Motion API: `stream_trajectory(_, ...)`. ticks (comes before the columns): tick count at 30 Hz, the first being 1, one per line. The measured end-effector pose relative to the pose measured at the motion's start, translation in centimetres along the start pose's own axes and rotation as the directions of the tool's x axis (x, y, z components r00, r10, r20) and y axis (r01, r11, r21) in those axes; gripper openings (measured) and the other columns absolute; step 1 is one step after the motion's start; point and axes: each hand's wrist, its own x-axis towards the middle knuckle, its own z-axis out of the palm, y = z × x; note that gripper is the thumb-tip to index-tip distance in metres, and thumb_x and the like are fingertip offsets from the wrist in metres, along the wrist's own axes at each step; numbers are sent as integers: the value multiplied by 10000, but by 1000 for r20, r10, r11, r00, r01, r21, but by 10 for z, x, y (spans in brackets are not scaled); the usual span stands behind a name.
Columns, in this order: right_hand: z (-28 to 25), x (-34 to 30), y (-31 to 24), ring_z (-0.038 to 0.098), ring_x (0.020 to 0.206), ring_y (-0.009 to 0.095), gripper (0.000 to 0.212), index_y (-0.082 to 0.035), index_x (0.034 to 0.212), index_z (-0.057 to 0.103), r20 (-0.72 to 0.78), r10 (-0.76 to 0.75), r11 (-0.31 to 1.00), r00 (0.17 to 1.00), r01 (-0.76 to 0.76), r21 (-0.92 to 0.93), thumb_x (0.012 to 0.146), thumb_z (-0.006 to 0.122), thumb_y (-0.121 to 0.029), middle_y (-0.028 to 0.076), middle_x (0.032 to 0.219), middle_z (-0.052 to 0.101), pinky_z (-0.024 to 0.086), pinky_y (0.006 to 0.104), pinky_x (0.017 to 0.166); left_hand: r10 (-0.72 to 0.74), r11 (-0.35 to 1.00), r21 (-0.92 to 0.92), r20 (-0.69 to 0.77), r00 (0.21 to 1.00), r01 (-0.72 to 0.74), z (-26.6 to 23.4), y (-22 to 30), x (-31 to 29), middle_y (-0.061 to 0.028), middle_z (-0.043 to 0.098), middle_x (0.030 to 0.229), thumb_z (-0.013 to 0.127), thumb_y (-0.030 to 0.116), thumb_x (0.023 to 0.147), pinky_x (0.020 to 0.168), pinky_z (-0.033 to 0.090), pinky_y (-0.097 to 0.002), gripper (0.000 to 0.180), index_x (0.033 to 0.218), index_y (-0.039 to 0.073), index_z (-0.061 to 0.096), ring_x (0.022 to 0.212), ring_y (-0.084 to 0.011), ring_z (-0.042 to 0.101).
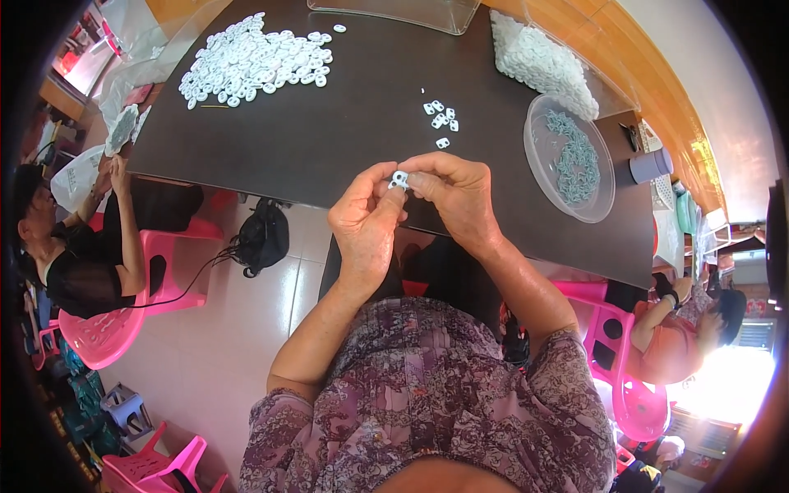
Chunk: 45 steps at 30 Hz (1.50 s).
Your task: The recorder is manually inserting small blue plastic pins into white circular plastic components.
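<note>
Just past the near edge of the dark table, my two hands meet at a small white plastic piece with holes in it. My left hand pinches it from the left between thumb and fingers. From the other side, the thumb and fingertips of my right hand close on the same piece. The fingers hide part of it. Several similar white pieces lie loosely grouped on the table just beyond my right hand.
A large pile of white oval pieces covers the far left. At right stand a clear round tub of small blue-grey slender parts, a heap of white pieces and a lilac cup. People sit on the left and right.
</note>
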Motion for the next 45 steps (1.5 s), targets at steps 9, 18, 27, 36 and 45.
stream_trajectory(9,-3,-2,-4,585,743,84,123,41,933,626,13,65,997,998,-66,50,827,565,38,47,792,638,481,215,655,-37,998,-40,45,998,39,0,3,2,-45,589,735,582,-22,834,505,444,-198,223,1055,-47,595,608,-97,556)
stream_trajectory(18,-4,-6,-7,553,731,84,291,15,1047,586,100,-122,972,988,139,-188,760,628,42,41,842,605,457,228,654,-54,986,-157,-16,998,50,1,8,8,-86,624,781,591,-14,828,521,447,-217,189,1005,-75,611,599,-113,553)
stream_trajectory(27,0,-6,1,537,698,126,356,-12,1033,602,40,-427,838,903,411,-359,691,676,50,64,815,568,450,240,618,-69,989,-135,-71,995,59,7,14,6,-95,642,852,581,-12,829,615,457,-216,175,986,-76,622,685,-111,572)
stream_trajectory(36,-1,-11,2,545,682,128,312,-8,986,632,-7,-438,846,899,409,-341,684,681,53,62,800,598,448,235,604,0,993,-118,24,1000,3,3,13,2,-76,640,895,598,33,845,658,446,-223,194,1014,-60,624,757,-104,562)
stream_trajectory(45,5,-16,-4,540,699,116,312,5,997,634,-63,-422,885,904,396,-245,693,682,56,68,819,609,447,236,613,206,979,-10,40,978,-206,2,3,-3,-49,616,928,581,88,882,682,452,-214,222,1056,-45,619,779,-85,541)
